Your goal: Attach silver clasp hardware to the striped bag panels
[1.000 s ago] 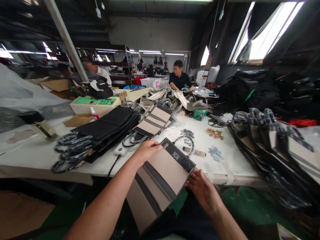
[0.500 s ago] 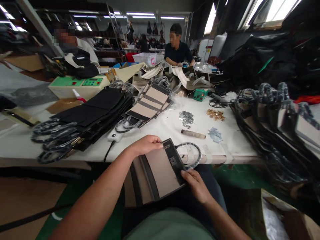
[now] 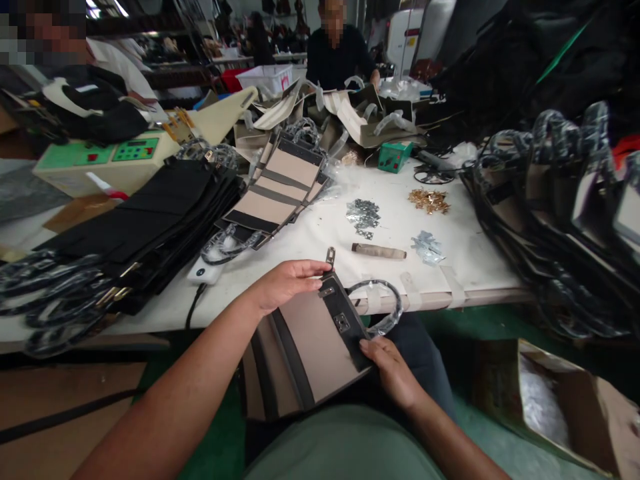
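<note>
A beige and black bag panel (image 3: 320,340) lies tilted over my lap, against the table edge. It has a plastic-wrapped handle loop (image 3: 399,300), a square metal plate (image 3: 342,323) and a small metal piece (image 3: 327,292) on its black strip. My left hand (image 3: 293,283) is at the panel's top left corner, with its fingers round a metal clasp piece (image 3: 331,256) that sticks up there. My right hand (image 3: 390,367) grips the lower right edge of the panel, thumb on top.
On the white table (image 3: 320,243) are silver plates (image 3: 364,215), gold pieces (image 3: 429,200), silver strips (image 3: 428,248) and a wrapped rod (image 3: 379,251). Bag pieces (image 3: 130,213) are stacked left, more bags (image 3: 545,200) right. A person (image 3: 337,57) sits opposite.
The view has shifted, and the table things sit higher in it. My left hand has moved up to the corner, where the metal clasp piece now shows upright. My right hand keeps its grip.
</note>
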`<state>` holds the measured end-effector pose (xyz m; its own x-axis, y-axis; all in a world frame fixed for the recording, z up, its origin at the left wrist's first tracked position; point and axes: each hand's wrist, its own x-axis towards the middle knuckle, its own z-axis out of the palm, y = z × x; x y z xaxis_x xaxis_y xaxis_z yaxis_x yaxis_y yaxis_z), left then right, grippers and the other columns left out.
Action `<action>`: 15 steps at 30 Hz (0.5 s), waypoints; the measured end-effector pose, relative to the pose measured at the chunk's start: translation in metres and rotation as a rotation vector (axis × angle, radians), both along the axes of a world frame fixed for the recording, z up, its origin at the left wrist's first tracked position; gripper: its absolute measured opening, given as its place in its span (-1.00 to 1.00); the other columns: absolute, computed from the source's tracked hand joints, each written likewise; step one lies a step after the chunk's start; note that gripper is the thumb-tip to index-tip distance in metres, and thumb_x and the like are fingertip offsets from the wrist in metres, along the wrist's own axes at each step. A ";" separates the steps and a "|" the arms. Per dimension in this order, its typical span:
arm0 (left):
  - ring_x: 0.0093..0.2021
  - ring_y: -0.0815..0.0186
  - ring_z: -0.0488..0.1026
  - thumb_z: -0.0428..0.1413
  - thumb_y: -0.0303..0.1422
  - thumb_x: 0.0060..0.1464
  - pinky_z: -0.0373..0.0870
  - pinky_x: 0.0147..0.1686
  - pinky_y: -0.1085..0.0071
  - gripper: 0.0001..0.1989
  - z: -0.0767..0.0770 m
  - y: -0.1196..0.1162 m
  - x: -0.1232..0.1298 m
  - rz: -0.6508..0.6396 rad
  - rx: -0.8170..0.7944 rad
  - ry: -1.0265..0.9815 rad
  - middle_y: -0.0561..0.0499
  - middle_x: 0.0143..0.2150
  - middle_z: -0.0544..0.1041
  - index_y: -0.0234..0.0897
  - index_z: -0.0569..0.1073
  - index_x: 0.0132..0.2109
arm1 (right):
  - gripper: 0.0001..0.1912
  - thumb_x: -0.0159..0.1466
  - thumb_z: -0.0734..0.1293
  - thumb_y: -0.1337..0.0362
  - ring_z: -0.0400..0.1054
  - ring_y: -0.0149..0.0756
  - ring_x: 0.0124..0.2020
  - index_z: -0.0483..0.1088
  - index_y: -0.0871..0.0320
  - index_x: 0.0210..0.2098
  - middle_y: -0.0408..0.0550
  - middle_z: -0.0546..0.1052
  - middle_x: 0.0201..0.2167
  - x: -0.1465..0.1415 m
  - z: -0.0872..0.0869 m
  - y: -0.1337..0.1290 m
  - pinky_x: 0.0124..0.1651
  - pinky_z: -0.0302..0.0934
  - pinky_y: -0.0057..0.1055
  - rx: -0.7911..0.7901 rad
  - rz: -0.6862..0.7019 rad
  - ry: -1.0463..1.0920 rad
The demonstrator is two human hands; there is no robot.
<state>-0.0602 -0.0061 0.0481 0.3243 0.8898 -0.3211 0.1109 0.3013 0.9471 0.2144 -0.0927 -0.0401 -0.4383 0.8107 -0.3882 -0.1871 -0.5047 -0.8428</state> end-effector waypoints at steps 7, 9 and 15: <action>-0.37 0.28 0.51 0.25 -0.32 0.05 0.47 -0.23 0.34 -0.65 -0.029 0.020 0.025 0.146 0.250 0.552 0.04 -0.37 0.61 -0.24 0.65 0.01 | -0.62 0.18 0.50 -0.06 0.47 -0.04 -0.08 0.63 0.13 -0.25 -0.04 0.66 -0.21 -0.010 -0.028 0.004 0.07 0.29 -0.28 -0.103 -0.204 -0.045; -0.30 0.24 0.53 0.25 -0.37 0.03 0.50 -0.15 0.29 -0.68 -0.040 0.023 0.031 0.201 0.274 0.619 0.04 -0.32 0.62 -0.21 0.65 -0.03 | -0.61 0.18 0.49 -0.06 0.44 0.01 0.05 0.64 0.12 -0.19 -0.04 0.66 -0.09 -0.014 -0.039 0.003 0.13 0.27 -0.26 -0.123 -0.278 -0.092; 0.16 0.10 0.46 0.17 -0.38 0.24 0.38 0.25 0.10 -0.79 -0.041 -0.031 0.050 0.354 0.759 0.862 -0.11 0.10 0.56 -0.17 0.57 0.01 | -0.59 0.16 0.49 -0.05 0.37 0.06 0.20 0.64 0.11 -0.15 -0.03 0.62 0.05 -0.017 -0.054 0.003 0.23 0.21 -0.22 -0.102 -0.394 -0.227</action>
<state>-0.0105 -0.0370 0.0070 -0.0402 0.9423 0.3323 0.8187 -0.1596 0.5516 0.1974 -0.0899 -0.0941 0.0006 0.8513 -0.5247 -0.1974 -0.5143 -0.8346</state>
